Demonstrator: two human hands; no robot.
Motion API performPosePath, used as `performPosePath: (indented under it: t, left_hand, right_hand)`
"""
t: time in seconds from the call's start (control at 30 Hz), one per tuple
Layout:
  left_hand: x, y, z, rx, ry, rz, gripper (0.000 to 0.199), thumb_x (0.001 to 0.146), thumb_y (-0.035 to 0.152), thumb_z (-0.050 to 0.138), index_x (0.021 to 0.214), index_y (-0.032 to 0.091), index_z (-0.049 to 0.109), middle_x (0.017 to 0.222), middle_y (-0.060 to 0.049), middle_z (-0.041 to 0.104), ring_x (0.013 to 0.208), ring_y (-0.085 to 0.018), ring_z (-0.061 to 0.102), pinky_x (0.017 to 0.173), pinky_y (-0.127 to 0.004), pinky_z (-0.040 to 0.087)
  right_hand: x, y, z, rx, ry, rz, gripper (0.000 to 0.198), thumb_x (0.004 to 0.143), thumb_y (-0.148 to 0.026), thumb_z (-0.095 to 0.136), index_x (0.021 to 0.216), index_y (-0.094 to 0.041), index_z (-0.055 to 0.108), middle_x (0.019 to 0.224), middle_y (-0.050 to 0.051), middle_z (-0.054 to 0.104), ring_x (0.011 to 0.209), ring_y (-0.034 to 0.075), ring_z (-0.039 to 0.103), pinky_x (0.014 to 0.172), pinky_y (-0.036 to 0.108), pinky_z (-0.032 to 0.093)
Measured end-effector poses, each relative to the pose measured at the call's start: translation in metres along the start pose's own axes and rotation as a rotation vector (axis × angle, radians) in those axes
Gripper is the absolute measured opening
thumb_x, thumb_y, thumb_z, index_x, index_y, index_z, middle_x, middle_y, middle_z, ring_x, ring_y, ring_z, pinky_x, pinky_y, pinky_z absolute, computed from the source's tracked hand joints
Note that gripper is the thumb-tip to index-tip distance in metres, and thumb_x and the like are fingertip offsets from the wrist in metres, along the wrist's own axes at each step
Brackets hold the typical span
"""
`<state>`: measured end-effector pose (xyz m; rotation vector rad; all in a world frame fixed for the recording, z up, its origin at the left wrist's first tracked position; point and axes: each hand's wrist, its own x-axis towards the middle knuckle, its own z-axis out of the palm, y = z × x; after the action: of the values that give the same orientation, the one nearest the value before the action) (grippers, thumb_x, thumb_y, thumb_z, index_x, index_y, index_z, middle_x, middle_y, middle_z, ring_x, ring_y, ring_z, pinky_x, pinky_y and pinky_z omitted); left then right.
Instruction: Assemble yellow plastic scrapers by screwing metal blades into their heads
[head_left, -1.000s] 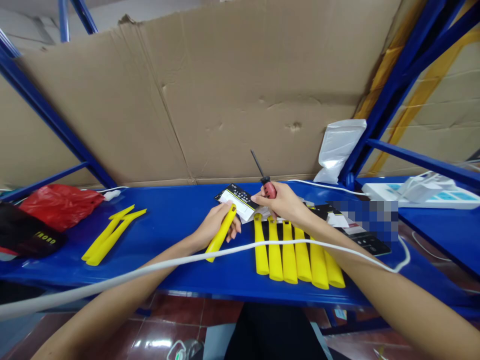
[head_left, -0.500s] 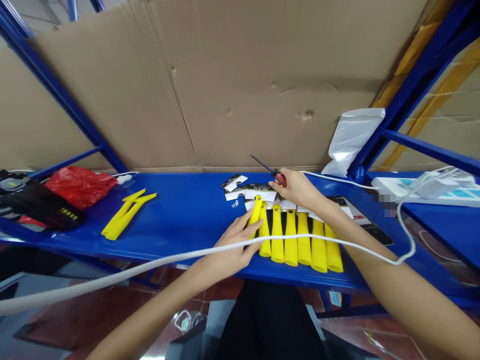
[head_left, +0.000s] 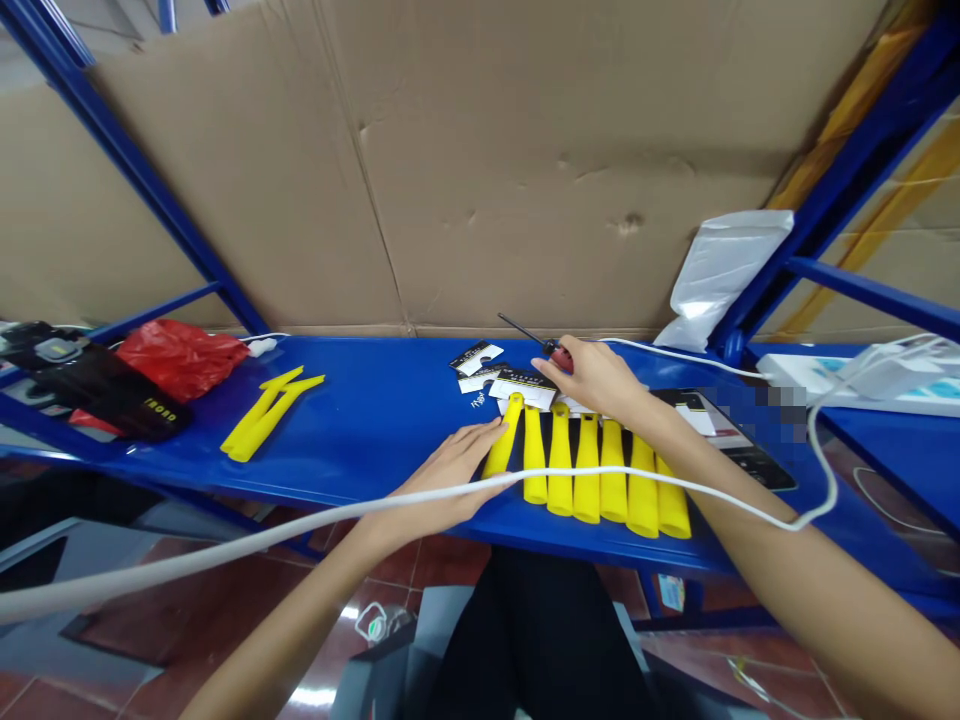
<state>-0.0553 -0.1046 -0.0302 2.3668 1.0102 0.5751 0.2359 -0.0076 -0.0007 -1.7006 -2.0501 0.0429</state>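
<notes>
My left hand lies at the left end of a row of yellow tapered tubes. Its fingers are stretched out against the side of the leftmost yellow tube, which slants away from the others. That tube's lower end is partly hidden by the hand and a white cable. My right hand is closed around the red and black handle of a screwdriver, whose shaft points up and left. Below it lie black-and-white cards and several small white pieces, perhaps screws.
Two more yellow tubes lie left on the blue table. Beyond them are a black bottle-like object and a red plastic bag. A white cable crosses in front. A dark flat panel lies right; cardboard stands behind.
My left hand has loosened from the leftmost tube and shifted left; the tube now tilts more away from the row. My right hand still holds the screwdriver. The view has shifted slightly.
</notes>
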Motion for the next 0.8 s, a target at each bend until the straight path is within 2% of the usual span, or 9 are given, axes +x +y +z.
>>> performPosePath:
  t: [0.17,0.3,0.4,0.47,0.53,0.6,0.7,0.8]
  left_hand:
    - [-0.003,0.001,-0.005,-0.038,0.015,-0.025,0.068,0.111,0.060,0.067,0.172,0.032,0.055,0.181,-0.014,0.051,0.170,-0.038,0.045,0.141,-0.065,0.031]
    - [-0.008,-0.003,-0.004,-0.031,0.076,-0.029,0.063,0.109,0.057,0.071,0.166,0.032,0.062,0.178,-0.012,0.055,0.168,-0.037,0.048,0.140,-0.064,0.033]
    - [-0.016,-0.021,-0.018,0.041,0.183,-0.041,0.051,0.110,0.055,0.070,0.156,0.031,0.071,0.165,-0.011,0.068,0.158,-0.035,0.059,0.136,-0.059,0.039]
    - [-0.026,-0.044,-0.043,0.154,0.337,-0.085,0.038,0.111,0.054,0.069,0.137,0.028,0.080,0.145,-0.012,0.080,0.142,-0.035,0.069,0.132,-0.057,0.042]
    - [-0.042,-0.074,-0.076,0.322,0.529,-0.223,0.033,0.110,0.051,0.068,0.124,0.024,0.080,0.131,-0.014,0.083,0.128,-0.036,0.074,0.125,-0.056,0.047]
    - [-0.061,-0.104,-0.111,0.500,0.613,-0.443,0.031,0.109,0.045,0.064,0.120,0.019,0.077,0.127,-0.019,0.081,0.125,-0.039,0.072,0.120,-0.055,0.049]
    - [-0.088,-0.137,-0.151,0.799,0.527,-0.757,0.039,0.107,0.046,0.058,0.123,0.013,0.072,0.132,-0.028,0.074,0.126,-0.047,0.068,0.112,-0.059,0.050]
    - [-0.102,-0.153,-0.170,0.914,0.397,-0.858,0.047,0.105,0.050,0.058,0.127,0.010,0.070,0.129,-0.030,0.073,0.121,-0.048,0.069,0.104,-0.054,0.053]
  right_hand:
    - [-0.001,0.000,0.001,-0.004,0.031,-0.006,0.037,0.111,-0.056,0.064,0.090,-0.026,0.057,0.081,0.009,0.072,0.079,0.029,0.069,0.066,0.038,0.032]
    - [0.000,-0.001,0.000,-0.015,0.030,-0.015,0.037,0.110,-0.056,0.063,0.089,-0.026,0.054,0.079,0.009,0.072,0.077,0.029,0.069,0.065,0.037,0.031]
    - [0.000,0.000,-0.001,-0.034,0.053,0.001,0.039,0.110,-0.056,0.060,0.085,-0.028,0.050,0.076,0.008,0.070,0.072,0.029,0.066,0.064,0.037,0.030]
    - [0.001,0.002,-0.003,-0.031,0.094,0.019,0.040,0.108,-0.058,0.060,0.084,-0.029,0.046,0.073,0.007,0.068,0.069,0.028,0.063,0.063,0.037,0.030]
    - [0.002,0.004,-0.005,0.002,0.126,0.011,0.043,0.107,-0.059,0.061,0.082,-0.030,0.043,0.073,0.007,0.067,0.066,0.027,0.059,0.063,0.037,0.031]
    - [0.002,0.004,-0.007,0.033,0.157,0.001,0.044,0.106,-0.060,0.061,0.081,-0.030,0.041,0.073,0.007,0.067,0.065,0.026,0.057,0.064,0.037,0.032]
    - [0.001,0.002,-0.010,0.058,0.172,-0.008,0.045,0.105,-0.059,0.061,0.080,-0.031,0.039,0.071,0.007,0.064,0.063,0.025,0.054,0.063,0.037,0.031]
    - [0.001,-0.001,-0.010,0.061,0.167,-0.008,0.045,0.105,-0.060,0.061,0.080,-0.031,0.037,0.068,0.006,0.062,0.061,0.025,0.051,0.063,0.037,0.030]
